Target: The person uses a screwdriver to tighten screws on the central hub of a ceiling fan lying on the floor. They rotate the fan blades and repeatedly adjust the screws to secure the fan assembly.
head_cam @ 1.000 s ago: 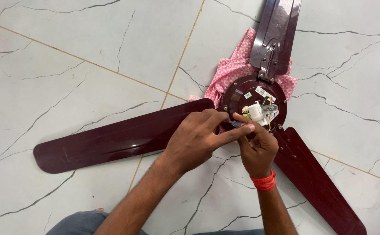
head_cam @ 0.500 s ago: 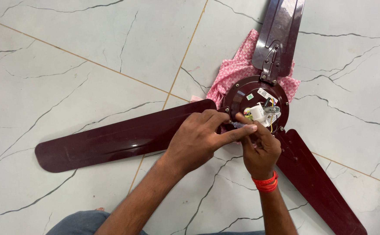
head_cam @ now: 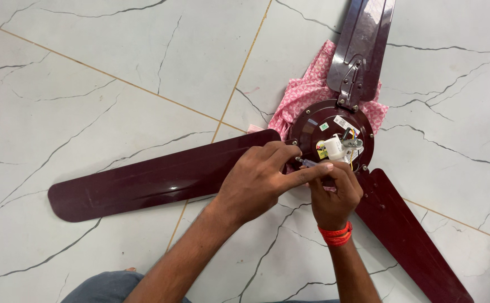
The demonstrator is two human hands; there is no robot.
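Change: hardly anything has shifted since the earlier frames; both hands stay bunched at the fan hub, and the view has only drifted a little.
Head view, fan: a maroon ceiling fan point(head_cam: 331, 134) lies on the pale marble floor point(head_cam: 116, 84), motor hub up, with three blades spread out. One blade point(head_cam: 160, 177) runs left, one point(head_cam: 362, 45) runs up out of the frame, one point(head_cam: 407, 241) runs to the lower right.
Head view, cloth: a pink patterned cloth point(head_cam: 304, 95) is tucked under the hub and shows at its upper left and right sides.
Head view, hub parts: a white plastic piece point(head_cam: 334, 148) with a few coloured wires point(head_cam: 348, 134) sits at the hub's centre, just above the hands.
Head view, left hand: the left hand point(head_cam: 261, 179) lies over the root of the left blade, its fingers point(head_cam: 306, 171) curled, with thumb and forefinger pinched on a thin, dark, rod-like tool point(head_cam: 305, 163); its tip points toward the hub's centre.
Head view, right hand: the right hand point(head_cam: 334, 193) is below the hub with fingers folded inward, touching the left forefinger; whether it grips anything I cannot tell, since its palm is turned away.
Head view, wrist: an orange band point(head_cam: 334, 234) circles the right wrist.
Head view, bottom edge: a patch of blue-grey trouser fabric point(head_cam: 102, 287) shows beside the left forearm.
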